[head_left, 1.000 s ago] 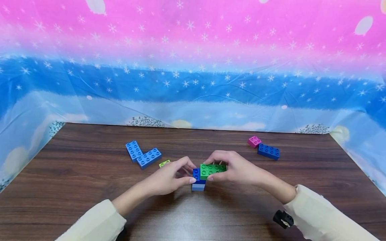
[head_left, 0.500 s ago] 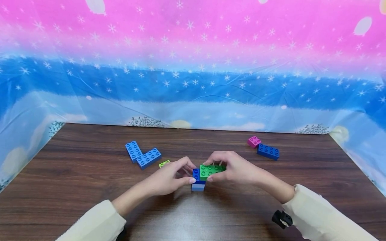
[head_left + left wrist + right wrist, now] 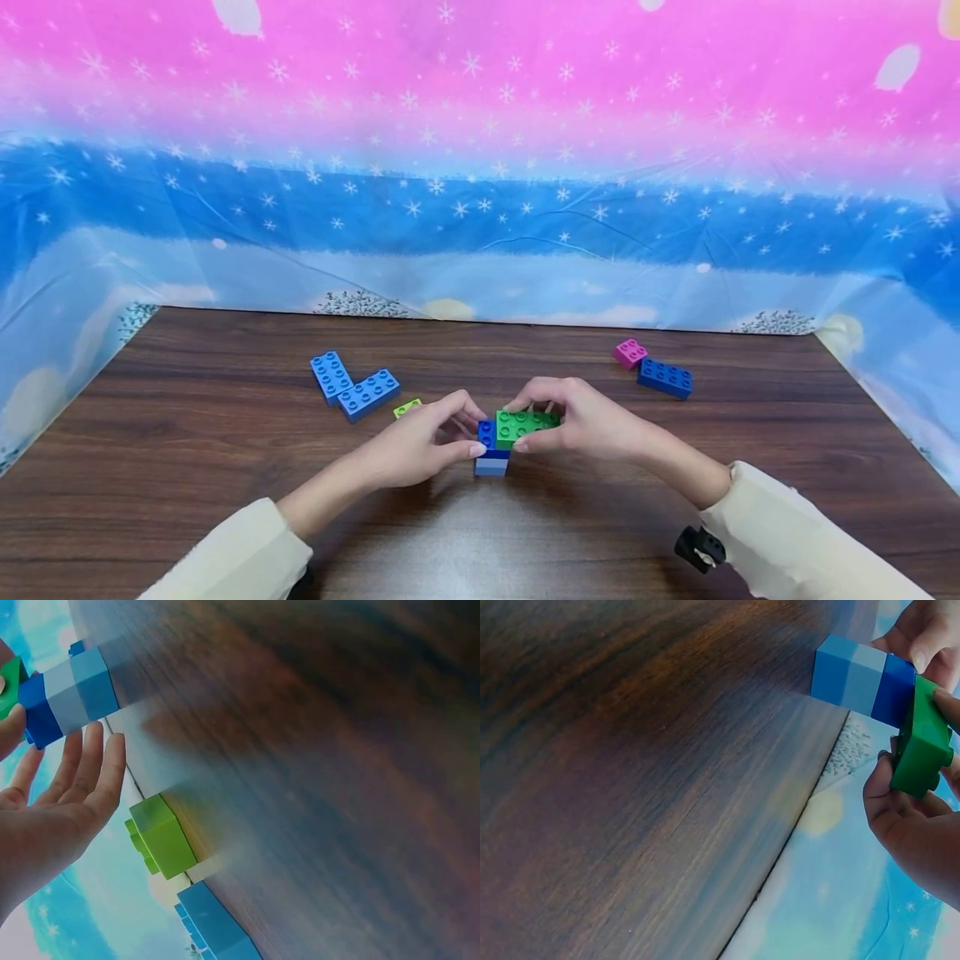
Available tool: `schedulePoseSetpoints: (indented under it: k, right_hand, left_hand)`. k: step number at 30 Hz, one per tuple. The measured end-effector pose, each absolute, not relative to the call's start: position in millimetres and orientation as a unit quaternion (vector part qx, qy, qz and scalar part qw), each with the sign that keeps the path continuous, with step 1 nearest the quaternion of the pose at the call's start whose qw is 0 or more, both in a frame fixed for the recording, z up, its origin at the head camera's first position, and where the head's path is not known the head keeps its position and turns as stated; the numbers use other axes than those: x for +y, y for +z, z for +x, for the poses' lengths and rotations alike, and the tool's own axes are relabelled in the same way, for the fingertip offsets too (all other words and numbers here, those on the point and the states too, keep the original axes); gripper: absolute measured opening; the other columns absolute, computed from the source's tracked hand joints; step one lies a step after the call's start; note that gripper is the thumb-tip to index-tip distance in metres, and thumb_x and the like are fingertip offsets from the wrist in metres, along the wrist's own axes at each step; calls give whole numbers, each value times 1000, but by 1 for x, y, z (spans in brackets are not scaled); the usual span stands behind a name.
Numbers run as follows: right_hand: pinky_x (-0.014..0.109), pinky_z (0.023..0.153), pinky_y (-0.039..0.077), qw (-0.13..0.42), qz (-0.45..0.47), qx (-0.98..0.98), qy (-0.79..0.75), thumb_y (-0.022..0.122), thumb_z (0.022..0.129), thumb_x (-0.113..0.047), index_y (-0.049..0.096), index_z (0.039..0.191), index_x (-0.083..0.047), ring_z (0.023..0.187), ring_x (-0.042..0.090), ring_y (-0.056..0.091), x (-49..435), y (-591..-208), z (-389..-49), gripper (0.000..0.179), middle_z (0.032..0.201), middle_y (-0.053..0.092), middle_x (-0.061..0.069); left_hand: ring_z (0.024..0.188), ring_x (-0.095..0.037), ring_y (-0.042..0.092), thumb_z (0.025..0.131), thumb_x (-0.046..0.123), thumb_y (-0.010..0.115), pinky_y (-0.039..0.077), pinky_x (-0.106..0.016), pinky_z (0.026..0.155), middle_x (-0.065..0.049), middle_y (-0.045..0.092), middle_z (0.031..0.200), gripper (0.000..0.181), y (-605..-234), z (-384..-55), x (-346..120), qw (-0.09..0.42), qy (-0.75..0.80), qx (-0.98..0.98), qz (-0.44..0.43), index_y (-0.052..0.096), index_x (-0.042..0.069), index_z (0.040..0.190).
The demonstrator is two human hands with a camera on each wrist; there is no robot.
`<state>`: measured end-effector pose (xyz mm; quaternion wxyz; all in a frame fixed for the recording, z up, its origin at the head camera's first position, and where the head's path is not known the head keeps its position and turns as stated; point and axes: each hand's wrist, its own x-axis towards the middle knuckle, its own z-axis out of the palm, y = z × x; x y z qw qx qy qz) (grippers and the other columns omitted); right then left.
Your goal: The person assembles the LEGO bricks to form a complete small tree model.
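Toward six o'clock in the head view, the green brick (image 3: 527, 425) lies atop the stack (image 3: 491, 467), overhanging toward three o'clock; full seating unclear. Right hand (image 3: 588, 422) pinches its long sides; left hand (image 3: 422, 442) pinches the dark blue brick (image 3: 486, 436) below. Judged light, stiff, smooth, not fragile: grip flat sides, off the studs (image 3: 521, 432).

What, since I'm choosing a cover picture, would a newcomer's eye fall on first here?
Probably the snowflake cloth, its pink and blue filling the back of the head view. Next, the bright green block, gripped by the right hand and jutting rightward from the top of the blue stack that the left hand holds. Farther back on the right, a pink block stands out on the brown table.
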<state>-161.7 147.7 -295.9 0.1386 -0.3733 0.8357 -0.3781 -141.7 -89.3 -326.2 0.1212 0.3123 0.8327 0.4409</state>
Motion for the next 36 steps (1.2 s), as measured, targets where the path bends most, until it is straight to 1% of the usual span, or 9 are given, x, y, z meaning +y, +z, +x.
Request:
schedulePoseSetpoints:
  k: [9, 26, 33, 36]
  right_hand:
    - [28, 69, 45, 134, -370, 835, -384, 71, 80, -19, 63, 108, -8, 81, 19, 53, 149, -299, -162, 31, 97, 61, -1]
    - [27, 69, 45, 140, -369, 833, -389, 70, 81, -19, 63, 107, -8, 80, 20, 51, 149, -300, -163, 29, 96, 61, -1]
    - [27, 69, 45, 140, -367, 832, -391, 70, 82, -18, 63, 108, -7, 81, 22, 51, 149, -300, -163, 30, 97, 61, -1]
    - [28, 69, 45, 141, -364, 833, -392, 70, 82, -19, 63, 108, -7, 80, 23, 51, 149, -300, -162, 30, 96, 61, -1]
  left_hand:
    - [95, -17, 57, 91, 17, 57, 47, -33, 81, -2, 61, 98, 19, -325, -142, -89, 127, 433, 835, 314, 51, 9, 107]
    - [92, -16, 58, 90, 19, 59, 48, -27, 78, -3, 61, 98, 25, -318, -145, -91, 129, 406, 843, 330, 52, 7, 111]
    - [97, -22, 57, 90, 19, 60, 48, -30, 81, -8, 60, 104, 29, -313, -145, -96, 131, 413, 839, 330, 51, 5, 114]
    - [99, -23, 56, 90, 22, 60, 48, -32, 82, -8, 59, 107, 31, -309, -145, -98, 129, 411, 844, 321, 52, 6, 115]
